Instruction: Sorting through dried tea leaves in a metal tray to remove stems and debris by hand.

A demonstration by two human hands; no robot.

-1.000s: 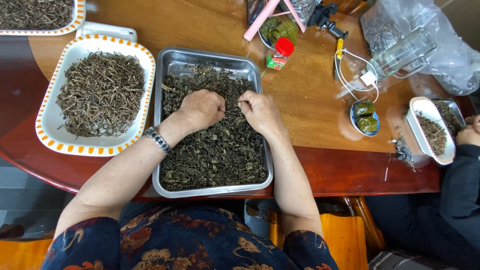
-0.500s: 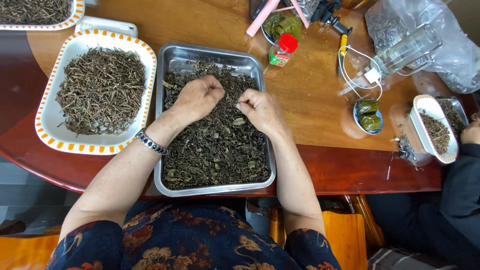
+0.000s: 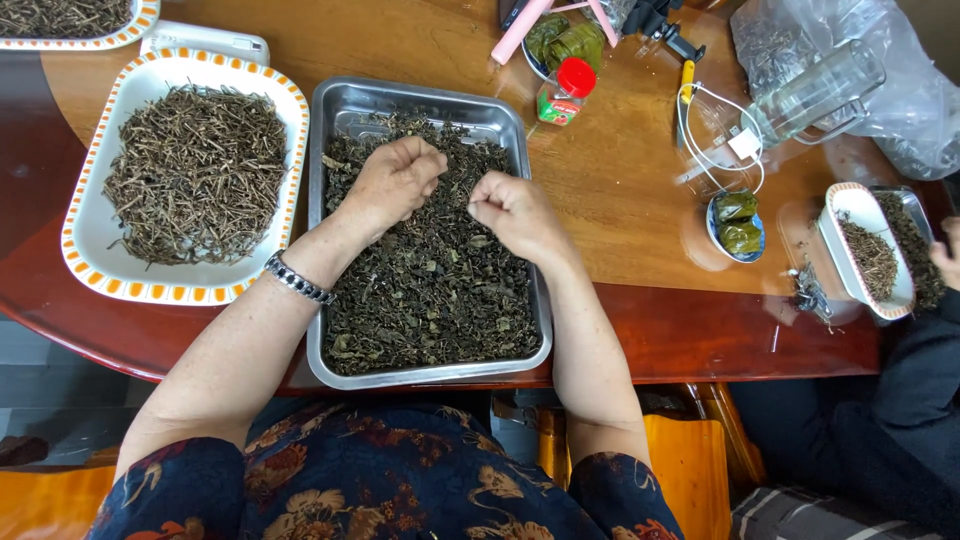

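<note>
1. the left hand is curled into a loose fist over the dark dried leaves. its fingertips press together, but i cannot tell if a bit of leaf is between them.
2. the right hand is curled too, with its thumb and fingers pinched together just above the leaves. what it pinches is too small to see.
3. the two hands are near each other, not touching, over the far half of the metal tray.
4. the leaves fill the metal tray, which sits on the wooden bench right in front of the person.
5. a silver watch is on the left wrist.
6. just to the left of the tray is a white dish with an orange rim, holding a heap of thin dry stems.
7. another dish of the same kind peeks in at the top left corner.
8. behind the tray stands a small jar with a red lid.
9. to the right are a small blue bowl with green wrapped bits, a clear glass jug lying on its side, and a see-through plastic bag.
10. at the far right, another person's hand is by a small dish of stems.
11. nothing blocks the hands from the leaves.
</note>
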